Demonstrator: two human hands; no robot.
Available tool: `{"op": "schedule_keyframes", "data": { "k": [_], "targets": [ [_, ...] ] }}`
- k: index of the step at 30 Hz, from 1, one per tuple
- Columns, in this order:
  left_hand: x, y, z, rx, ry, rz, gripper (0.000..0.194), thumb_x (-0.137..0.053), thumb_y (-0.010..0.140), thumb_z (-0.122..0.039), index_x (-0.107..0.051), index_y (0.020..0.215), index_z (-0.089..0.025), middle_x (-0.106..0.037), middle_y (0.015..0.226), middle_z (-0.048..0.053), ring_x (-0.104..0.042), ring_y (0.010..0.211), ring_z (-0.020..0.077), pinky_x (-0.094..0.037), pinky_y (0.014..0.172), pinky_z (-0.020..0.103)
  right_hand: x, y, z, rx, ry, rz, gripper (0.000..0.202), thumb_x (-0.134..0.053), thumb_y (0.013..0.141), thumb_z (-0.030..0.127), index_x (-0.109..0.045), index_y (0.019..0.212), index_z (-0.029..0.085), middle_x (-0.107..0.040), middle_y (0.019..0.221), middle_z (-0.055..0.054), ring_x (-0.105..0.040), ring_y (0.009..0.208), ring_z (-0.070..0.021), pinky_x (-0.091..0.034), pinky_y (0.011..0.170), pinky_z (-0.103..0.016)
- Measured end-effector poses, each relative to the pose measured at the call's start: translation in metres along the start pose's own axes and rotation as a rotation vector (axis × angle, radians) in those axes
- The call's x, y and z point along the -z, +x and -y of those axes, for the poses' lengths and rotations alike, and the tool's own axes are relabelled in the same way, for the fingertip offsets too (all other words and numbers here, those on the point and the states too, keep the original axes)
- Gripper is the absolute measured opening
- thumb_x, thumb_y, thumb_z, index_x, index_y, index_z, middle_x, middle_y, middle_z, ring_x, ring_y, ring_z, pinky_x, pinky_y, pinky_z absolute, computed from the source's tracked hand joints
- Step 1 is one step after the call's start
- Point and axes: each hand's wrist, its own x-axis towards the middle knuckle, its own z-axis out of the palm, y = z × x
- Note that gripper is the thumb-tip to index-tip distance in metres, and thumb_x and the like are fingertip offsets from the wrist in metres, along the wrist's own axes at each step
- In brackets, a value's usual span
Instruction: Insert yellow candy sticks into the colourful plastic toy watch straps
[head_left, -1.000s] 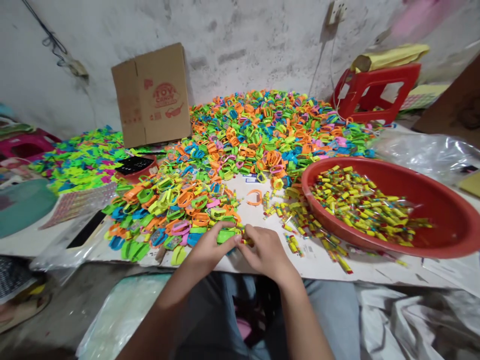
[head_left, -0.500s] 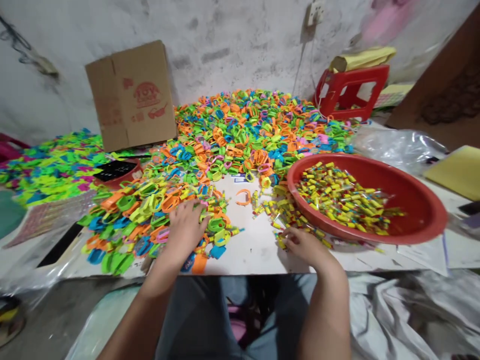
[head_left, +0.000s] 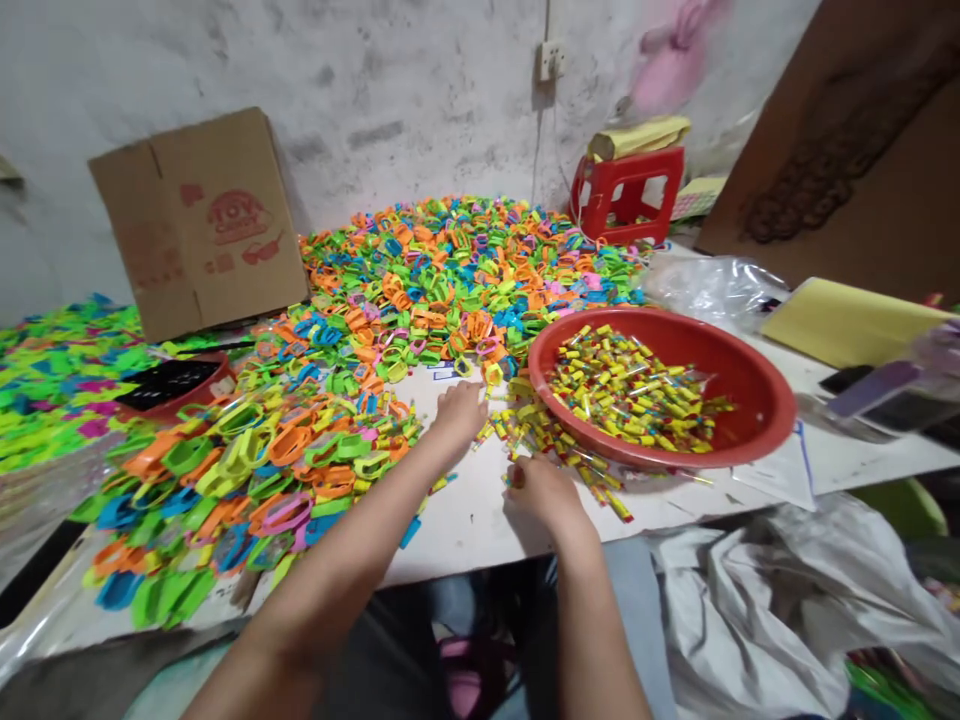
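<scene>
My left hand (head_left: pixel 459 412) reaches to the middle of the white table, fingers curled down over the spot where an orange toy watch band lay; what is under them is hidden. My right hand (head_left: pixel 541 490) is closed in a pinch near the table's front, with a tiny piece at its fingertips, seemingly one of the small yellow tubes. Beside it spread loose yellow wrapped tubes (head_left: pixel 600 478) with red ends. To the left of my left arm lies a heap of plastic toy watch bands (head_left: pixel 292 440) in orange, green, blue, yellow and pink.
A red basin (head_left: pixel 757 400) holding many yellow tubes stands at the right. A larger heap of bands (head_left: pixel 450 260) lies against the wall, beside a cardboard box (head_left: pixel 202 230) and a red stool (head_left: pixel 626 190). A small red bowl (head_left: pixel 217 385) holds black pieces at the left.
My left hand has left the near heap of bands and moved right to the table's middle. My right hand has drawn away from the loose tubes. The view has turned right.
</scene>
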Motion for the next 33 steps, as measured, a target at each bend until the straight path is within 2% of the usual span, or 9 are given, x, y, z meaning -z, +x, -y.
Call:
{"op": "schedule_keyframes", "data": {
  "k": [6, 9, 12, 16, 20, 23, 26, 29, 33],
  "targets": [
    [-0.021, 0.07, -0.007, 0.095, -0.121, -0.015, 0.034, -0.052, 0.092, -0.035, -0.057, 0.12, -0.015, -0.06, 0.12, 0.011, -0.056, 0.111, 0.0238, -0.043, 0.097, 0.047, 0.0, -0.007, 0.007, 0.035, 0.034, -0.078, 0.017, -0.062, 0.073, 0.008, -0.066, 0.088, 0.015, -0.064, 0.096, -0.015, -0.064, 0.087, -0.0266, -0.042, 0.063, -0.03],
    [-0.026, 0.086, -0.01, 0.077, -0.205, -0.024, 0.024, -0.06, 0.087, -0.033, -0.062, 0.101, -0.014, -0.061, 0.115, 0.008, -0.055, 0.111, 0.0234, -0.042, 0.098, 0.048, 0.0, -0.005, 0.009, 0.063, 0.058, -0.097, 0.018, -0.059, 0.07, 0.002, -0.066, 0.082, 0.014, -0.064, 0.092, -0.017, -0.064, 0.085, -0.0286, -0.045, 0.065, -0.032],
    [-0.024, 0.085, -0.013, 0.04, -0.349, -0.055, 0.015, -0.064, 0.081, -0.028, -0.057, 0.079, -0.015, -0.06, 0.109, 0.009, -0.051, 0.114, 0.0233, -0.04, 0.098, 0.041, 0.001, -0.002, 0.006, 0.104, 0.095, -0.1, 0.016, -0.06, 0.068, 0.001, -0.066, 0.076, 0.013, -0.064, 0.089, -0.016, -0.063, 0.084, -0.0279, -0.046, 0.067, -0.033],
    [-0.009, 0.049, -0.011, 0.028, -0.619, -0.048, 0.027, -0.059, 0.081, -0.044, -0.046, 0.076, -0.02, -0.059, 0.081, 0.002, -0.058, 0.085, 0.0167, -0.047, 0.078, 0.03, 0.007, -0.001, -0.003, 0.264, 0.25, -0.151, 0.011, -0.057, 0.078, 0.007, -0.063, 0.081, 0.016, -0.062, 0.095, -0.01, -0.06, 0.087, -0.0201, -0.045, 0.074, -0.029],
    [0.016, -0.02, 0.002, 0.022, -0.851, -0.025, 0.042, -0.058, 0.075, -0.057, -0.04, 0.093, -0.024, -0.051, 0.071, -0.007, -0.053, 0.059, 0.0096, -0.046, 0.059, 0.023, 0.015, -0.004, -0.008, 0.52, 0.682, -0.234, 0.006, -0.054, 0.086, 0.016, -0.055, 0.091, 0.019, -0.056, 0.086, -0.001, -0.054, 0.078, -0.0143, -0.042, 0.071, -0.026],
    [0.032, -0.072, 0.013, 0.02, -1.073, -0.026, 0.05, -0.068, 0.07, -0.05, -0.038, 0.101, -0.025, -0.055, 0.079, -0.006, -0.056, 0.064, 0.0096, -0.047, 0.059, 0.022, 0.019, -0.008, -0.001, 0.576, 1.01, -0.207, 0.013, -0.053, 0.089, 0.029, -0.052, 0.099, 0.021, -0.049, 0.075, 0.004, -0.048, 0.065, -0.0121, -0.04, 0.062, -0.024],
    [0.043, -0.113, 0.021, 0.028, -1.147, -0.01, 0.056, -0.074, 0.067, -0.037, -0.042, 0.112, -0.026, -0.064, 0.1, 0.001, -0.063, 0.084, 0.0134, -0.051, 0.071, 0.026, 0.019, -0.013, 0.013, 0.593, 1.266, -0.182, 0.025, -0.063, 0.083, 0.042, -0.053, 0.093, 0.021, -0.05, 0.08, 0.002, -0.046, 0.063, -0.0105, -0.04, 0.055, -0.022],
    [0.054, -0.139, 0.026, 0.097, -1.044, -0.024, 0.05, -0.077, 0.063, -0.033, -0.053, 0.106, -0.022, -0.067, 0.102, 0.004, -0.064, 0.093, 0.0172, -0.052, 0.08, 0.028, 0.016, -0.021, 0.029, 0.574, 1.392, -0.135, 0.037, -0.071, 0.076, 0.05, -0.049, 0.084, 0.022, -0.05, 0.077, 0.003, -0.044, 0.054, -0.0081, -0.036, 0.046, -0.019],
    [0.064, -0.157, 0.032, 0.163, -0.944, -0.08, 0.046, -0.079, 0.056, -0.039, -0.061, 0.093, -0.02, -0.069, 0.087, 0.004, -0.067, 0.08, 0.0198, -0.054, 0.071, 0.03, 0.011, -0.033, 0.047, 0.558, 1.425, 0.07, 0.039, -0.067, 0.08, 0.054, -0.041, 0.084, 0.025, -0.049, 0.064, 0.007, -0.047, 0.046, -0.0091, -0.039, 0.044, -0.02]
  ]
}}
